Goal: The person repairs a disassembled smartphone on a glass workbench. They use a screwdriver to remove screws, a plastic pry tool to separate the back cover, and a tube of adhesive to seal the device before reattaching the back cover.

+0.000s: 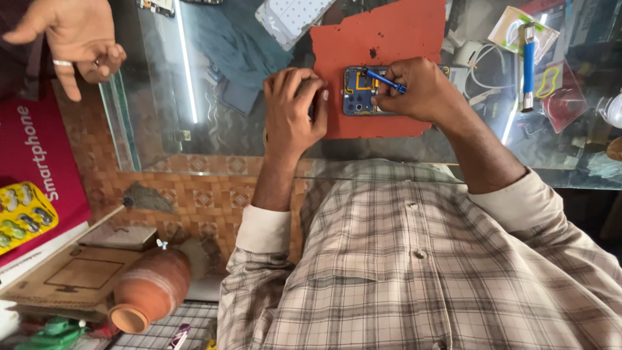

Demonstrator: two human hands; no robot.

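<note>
1. At far left, a red rectangular sign lies by a yellow blister pack and a round clay pot.
2. On the glass table, the left hand rests curled at the edge of the rough orange mat.
3. Right hand, fingers closed, pinches a blue screwdriver over the opened phone.

A glass-topped desk fills the upper frame, its surface mirroring a long tube light at upper left and another at right. Below its edge, across the middle left, runs a panel of brown patterned tiles. A wire grid shelf shows at the bottom left.
</note>
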